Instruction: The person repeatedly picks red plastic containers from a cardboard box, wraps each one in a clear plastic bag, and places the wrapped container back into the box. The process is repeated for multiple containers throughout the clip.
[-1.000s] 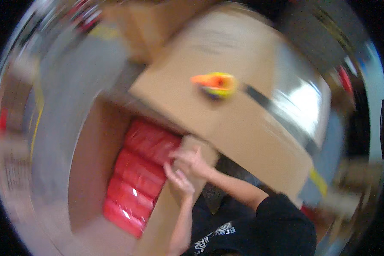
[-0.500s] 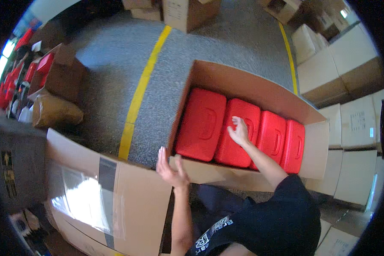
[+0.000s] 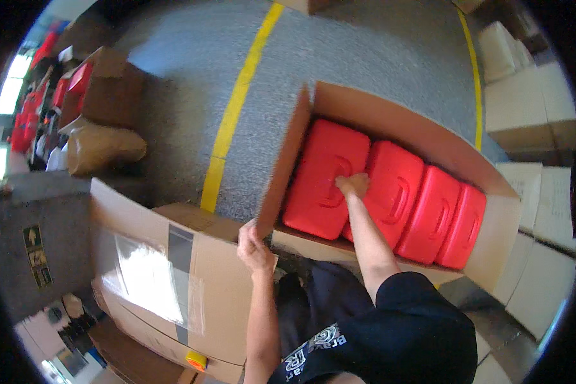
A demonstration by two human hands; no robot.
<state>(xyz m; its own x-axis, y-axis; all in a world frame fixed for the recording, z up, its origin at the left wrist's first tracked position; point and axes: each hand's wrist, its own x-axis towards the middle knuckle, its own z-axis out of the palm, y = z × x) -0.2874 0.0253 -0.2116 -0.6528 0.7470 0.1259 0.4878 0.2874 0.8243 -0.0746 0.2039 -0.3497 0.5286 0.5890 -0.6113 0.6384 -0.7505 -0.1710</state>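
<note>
Red plastic cases point(image 3: 327, 163) with moulded carry handles lie side by side in an open cardboard box point(image 3: 390, 111). My right hand point(image 3: 354, 184) reaches over the near wall, its fingers curled at the handle of the leftmost case. That case still sits low between the box walls. At the box's near left corner, my left hand point(image 3: 255, 248) is closed around the edge of the raised left flap point(image 3: 287, 160). My palm hides part of that grip.
A large closed carton point(image 3: 217, 281) with dark tape and clear film stands at my left, a yellow tape measure point(image 3: 196, 361) by its near edge. Cartons point(image 3: 525, 96) are stacked at right. A box of red items point(image 3: 109, 89) and a brown wrapped bundle point(image 3: 105, 147) stand far left.
My right hand has moved left and down from above the second case to the leftmost case's handle. My left hand has closed on the flap, which now stands higher.
</note>
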